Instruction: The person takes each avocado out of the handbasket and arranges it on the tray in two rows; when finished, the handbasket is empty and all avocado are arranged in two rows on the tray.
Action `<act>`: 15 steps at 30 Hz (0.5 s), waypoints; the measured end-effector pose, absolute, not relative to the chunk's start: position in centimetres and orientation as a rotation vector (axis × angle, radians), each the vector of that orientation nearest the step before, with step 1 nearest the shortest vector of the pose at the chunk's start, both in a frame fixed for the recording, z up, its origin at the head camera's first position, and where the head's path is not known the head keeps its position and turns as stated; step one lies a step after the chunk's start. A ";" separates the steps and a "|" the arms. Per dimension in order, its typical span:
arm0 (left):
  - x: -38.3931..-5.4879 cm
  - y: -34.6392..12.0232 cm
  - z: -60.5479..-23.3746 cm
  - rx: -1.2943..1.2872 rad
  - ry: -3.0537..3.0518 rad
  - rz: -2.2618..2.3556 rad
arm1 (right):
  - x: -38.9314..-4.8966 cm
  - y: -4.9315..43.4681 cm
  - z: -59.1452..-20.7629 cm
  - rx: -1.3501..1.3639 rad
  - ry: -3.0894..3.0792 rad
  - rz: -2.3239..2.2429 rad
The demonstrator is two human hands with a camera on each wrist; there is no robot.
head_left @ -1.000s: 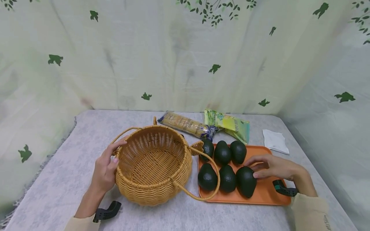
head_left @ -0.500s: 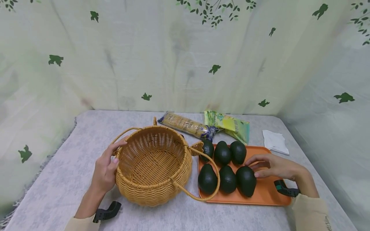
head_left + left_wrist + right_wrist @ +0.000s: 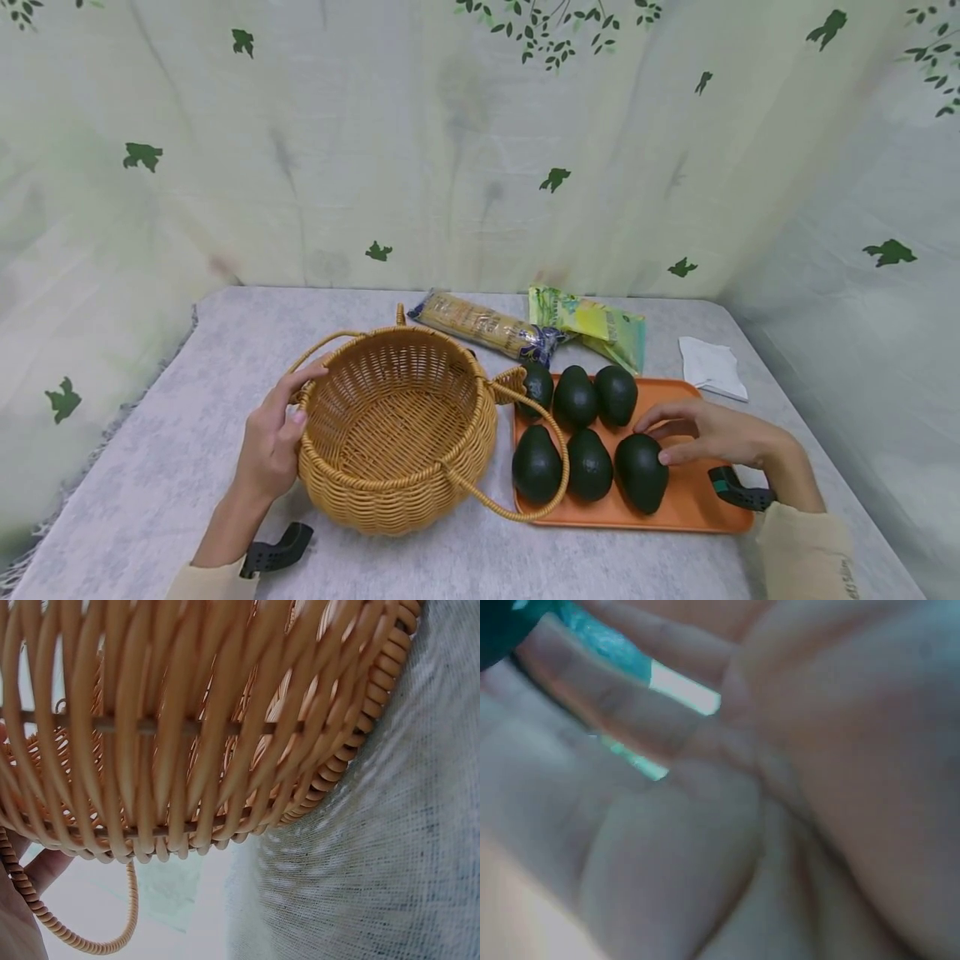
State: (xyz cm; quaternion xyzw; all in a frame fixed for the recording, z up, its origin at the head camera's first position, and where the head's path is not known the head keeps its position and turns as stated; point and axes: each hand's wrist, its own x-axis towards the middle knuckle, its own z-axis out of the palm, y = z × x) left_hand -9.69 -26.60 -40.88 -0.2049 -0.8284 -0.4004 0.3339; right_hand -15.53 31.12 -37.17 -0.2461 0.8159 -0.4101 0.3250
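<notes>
My left hand [image 3: 272, 450] grips the left rim of a round wicker basket [image 3: 397, 507], fingers over the edge and thumb near the inner side. The basket stands on the table with its inside bare; its weave [image 3: 187, 750] fills much of the left wrist view. Over the orange tray [image 3: 697, 504], my right hand [image 3: 723, 435] holds the front right avocado [image 3: 642, 477], thumb against its side and fingers behind its upper part. Several other dark avocados [image 3: 589, 467] lie in two rows on the tray. The right palm [image 3: 780, 795] nearly fills the right wrist view.
A basket handle [image 3: 517, 517] loops over the tray's left part. Behind lie a clear pack of dried noodles [image 3: 483, 325] and green-yellow packets [image 3: 592, 321]. A white tissue [image 3: 712, 368] lies at the back right. A patterned cloth [image 3: 480, 150] hangs behind the table.
The front right avocado has shifted slightly to the right, widening the gap to its neighbour. The front left avocado has rolled a little since the first frame. The left hand and basket stay put.
</notes>
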 end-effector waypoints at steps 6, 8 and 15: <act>-9.8 -26.7 -40.8 -0.538 -2.155 -1.037 | -15.6 30.5 -37.2 -0.663 2.097 -1.129; -9.8 -26.8 -40.8 -0.538 -2.153 -1.040 | -15.6 30.4 -37.2 -0.649 2.102 -1.122; -9.7 -26.9 -41.0 -0.530 -2.155 -1.048 | -15.5 30.5 -37.4 -0.630 2.107 -1.107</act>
